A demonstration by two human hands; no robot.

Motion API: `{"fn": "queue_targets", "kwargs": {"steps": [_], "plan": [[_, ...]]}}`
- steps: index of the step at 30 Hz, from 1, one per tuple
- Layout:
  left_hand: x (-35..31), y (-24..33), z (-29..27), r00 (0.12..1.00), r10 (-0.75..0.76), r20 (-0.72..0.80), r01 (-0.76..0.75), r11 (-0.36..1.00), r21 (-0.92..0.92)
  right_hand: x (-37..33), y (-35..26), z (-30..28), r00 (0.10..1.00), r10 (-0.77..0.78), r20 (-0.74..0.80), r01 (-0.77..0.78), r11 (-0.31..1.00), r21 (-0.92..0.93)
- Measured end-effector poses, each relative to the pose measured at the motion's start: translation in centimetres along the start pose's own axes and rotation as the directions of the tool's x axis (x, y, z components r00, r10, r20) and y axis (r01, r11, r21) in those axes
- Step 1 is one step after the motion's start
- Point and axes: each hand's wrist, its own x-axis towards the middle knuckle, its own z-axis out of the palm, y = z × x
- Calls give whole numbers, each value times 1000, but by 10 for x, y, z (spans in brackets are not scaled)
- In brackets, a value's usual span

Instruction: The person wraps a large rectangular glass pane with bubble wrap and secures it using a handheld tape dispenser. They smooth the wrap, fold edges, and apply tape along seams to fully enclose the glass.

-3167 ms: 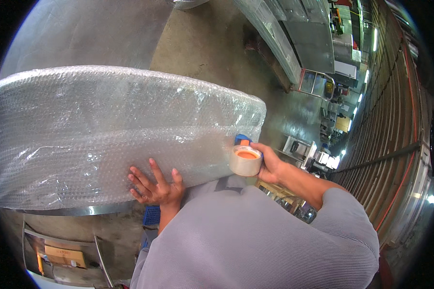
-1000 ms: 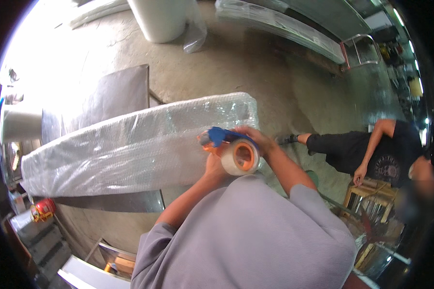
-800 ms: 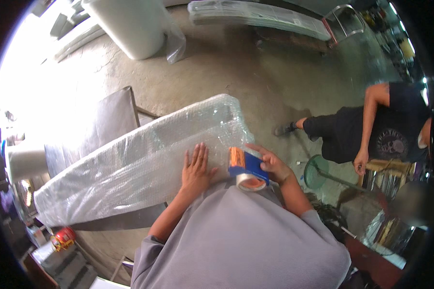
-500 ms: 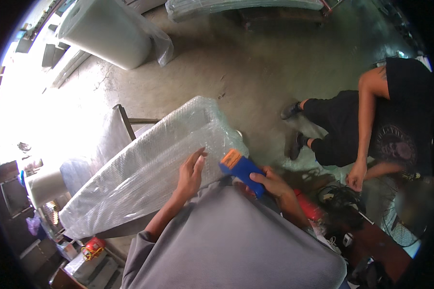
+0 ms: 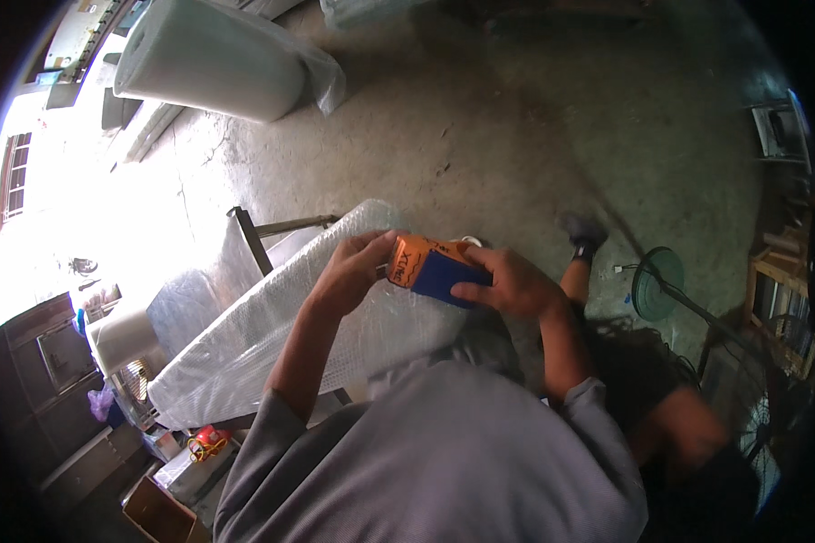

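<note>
A blue-and-orange flat, box-like thing (image 5: pixel 444 271) with black handwriting on its orange part is held up in front of my chest. My right hand (image 5: pixel 516 285) grips its right end, thumb on the blue face. At the opposite, orange end, my left hand (image 5: pixel 349 267) pinches the edge between thumb and fingers. Below it lies a long panel-like item in clear bubble wrap (image 5: pixel 272 335), its near right part hidden by my arms and shirt. What the wrap covers cannot be made out clearly.
A big roll of bubble wrap (image 5: pixel 213 63) stands at the far left. A metal frame (image 5: pixel 254 240) sits behind the wrapped item. To the right are a co-worker's shoe (image 5: pixel 586 231) and a stand fan's round base (image 5: pixel 656 285). An open cardboard box (image 5: pixel 163 511) is at lower left.
My left hand has come over from the bubble wrap and taken hold of the orange end. The box-like thing has been raised and turned. The co-worker has shifted toward the lower right, close to me.
</note>
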Motion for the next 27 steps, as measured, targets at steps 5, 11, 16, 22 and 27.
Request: {"fn": "queue_targets", "kwargs": {"steps": [5,11,16,22,27], "plan": [[61,23,-25,998,62,-22,-58,988,143,49,3,-18,998,14,-69,-12,1000,26],[141,20,-95,937,37,-348,15,989,146,136,38,-37,987,154,-48,-144,975,166],[158,-29,-175,886,-106,-451,215,956,200,222,75,-49,888,370,274,-445,840,310],[144,-93,-229,928,-78,-365,305,722,621,299,86,-29,646,521,557,-717,664,210],[129,-117,-224,931,-260,-256,355,479,803,299,93,-18,474,623,622,-855,494,156]]}}
